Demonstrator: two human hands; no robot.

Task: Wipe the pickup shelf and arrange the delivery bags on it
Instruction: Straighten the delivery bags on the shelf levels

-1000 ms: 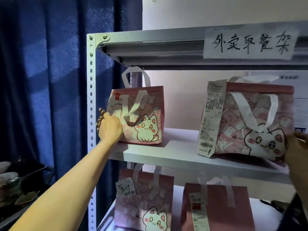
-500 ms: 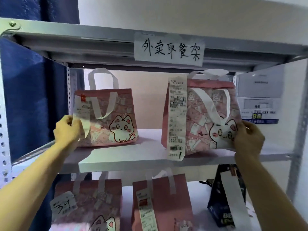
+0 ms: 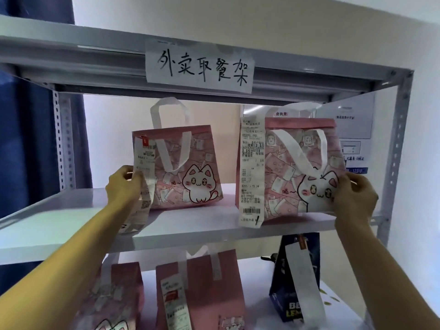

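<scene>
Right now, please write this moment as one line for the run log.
stage: arranging bags | left hand: grips left pink bag | right hand: grips right pink bag | both upright on middle shelf

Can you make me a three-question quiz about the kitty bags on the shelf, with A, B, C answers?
1. Where is the dark blue bag?
A. top shelf
B. lower shelf, right side
C. the floor

2. How many pink cat bags stand on the white shelf board the hands reach to?
A. one
B. two
C. four

3. What is the left hand doing?
A. gripping the left cat bag at its receipt side
B. wiping with a cloth
C. hanging free

Answers: 1 B, it stands under the board. 2 B, left one and the right cat bag. 3 A, fingers curl around its edge.
</scene>
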